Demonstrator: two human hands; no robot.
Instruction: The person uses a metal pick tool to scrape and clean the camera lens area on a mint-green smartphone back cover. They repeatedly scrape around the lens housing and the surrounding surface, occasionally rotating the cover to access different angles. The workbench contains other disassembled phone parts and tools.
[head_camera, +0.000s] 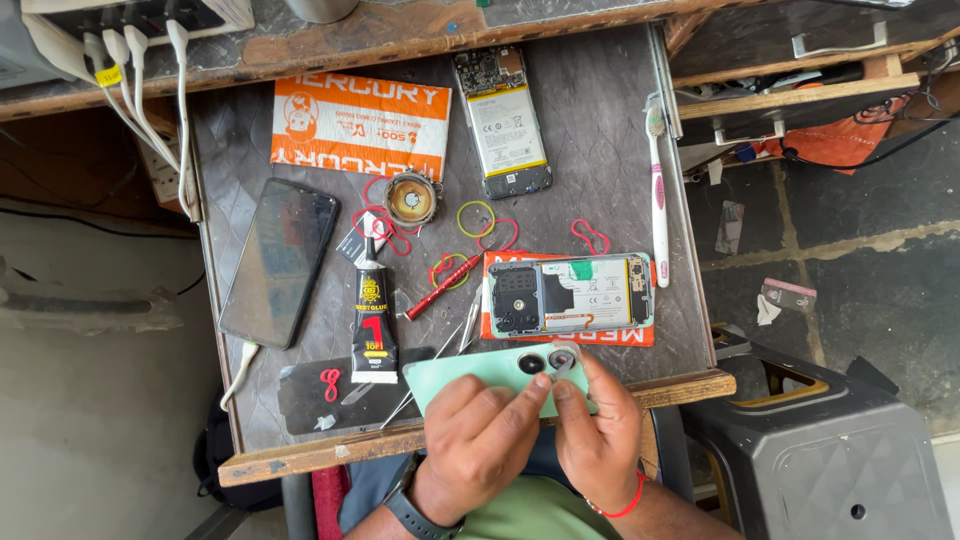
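A mint green phone back cover (465, 373) lies at the near edge of the work tray (300, 458), held between both hands. My left hand (478, 432), with a dark watch on the wrist, grips its lower edge and its forefinger reaches to the camera rings (558, 360). My right hand (600, 432), with a red thread on the wrist, holds the cover's right end, thumb and finger pressed at the same camera rings. Just beyond lies an opened phone (570, 295) with its battery and board exposed.
On the tray are a black glue tube (372, 322), a red screwdriver (440, 286), tweezers (452, 345), a black screen panel (280, 262), a second opened phone (500, 120), an orange packet (360, 125), a toothbrush (658, 190) and loose rubber bands. A grey stool (820, 455) stands at the right.
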